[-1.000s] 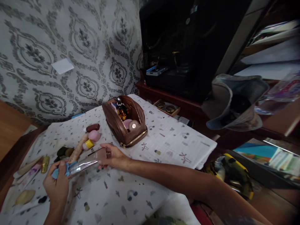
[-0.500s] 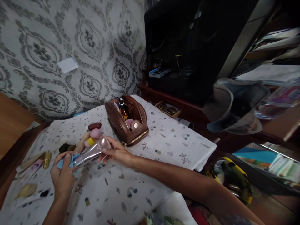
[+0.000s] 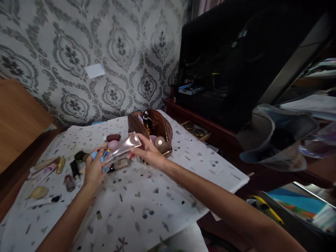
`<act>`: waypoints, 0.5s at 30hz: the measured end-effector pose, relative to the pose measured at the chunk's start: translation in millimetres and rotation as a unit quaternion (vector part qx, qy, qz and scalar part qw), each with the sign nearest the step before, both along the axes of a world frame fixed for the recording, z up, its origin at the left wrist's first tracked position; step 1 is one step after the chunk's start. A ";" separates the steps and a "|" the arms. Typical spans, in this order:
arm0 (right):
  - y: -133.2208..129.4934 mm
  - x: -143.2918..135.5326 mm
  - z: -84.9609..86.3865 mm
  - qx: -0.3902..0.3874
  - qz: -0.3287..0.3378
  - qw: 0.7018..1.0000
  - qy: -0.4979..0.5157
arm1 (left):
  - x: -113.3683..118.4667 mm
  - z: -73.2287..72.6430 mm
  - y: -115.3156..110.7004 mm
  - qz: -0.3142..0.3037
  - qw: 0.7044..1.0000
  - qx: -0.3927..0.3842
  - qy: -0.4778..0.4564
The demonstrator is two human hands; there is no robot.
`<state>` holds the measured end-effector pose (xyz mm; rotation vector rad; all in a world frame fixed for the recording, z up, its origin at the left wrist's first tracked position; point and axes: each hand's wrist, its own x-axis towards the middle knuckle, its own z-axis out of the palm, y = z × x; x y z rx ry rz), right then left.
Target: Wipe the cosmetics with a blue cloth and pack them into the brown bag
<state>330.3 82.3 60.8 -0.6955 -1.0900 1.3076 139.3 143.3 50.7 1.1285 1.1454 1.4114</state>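
At a desk [image 3: 225, 176] spread with a white printed cloth [image 3: 147, 190], a person holds a shiny pinkish tube [image 3: 123, 147] aloft between two hands. The right hand [image 3: 148, 153] pinches the tube's flat end between thumb and fingers; the left hand [image 3: 93, 171] is closed on a blue cloth [image 3: 103, 157] gathered about the opposite, nearer end, which is partly hidden. The tube tilts up toward the right, in front of an open brown bag [image 3: 135, 126], where an amber bottle [image 3: 148, 126] with a dark cap stands. Below the tube lies a flat beige container [image 3: 122, 163]. A dark red item [image 3: 113, 137] and a pink sponge [image 3: 113, 144] lie just beyond it. To the left rest a gold tube [image 3: 60, 165], a black tube [image 3: 74, 169] and, nearer, a pale yellowish pad [image 3: 39, 192]. Patterned wallpaper [image 3: 120, 70] covers the far wall; a large dark screen [image 3: 223, 70] stands at far right.
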 end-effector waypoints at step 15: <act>-3.3 80.7 78.5 0.039 -0.092 0.981 -0.166 | 95.8 28.4 18.5 -0.180 0.975 -0.013 -0.132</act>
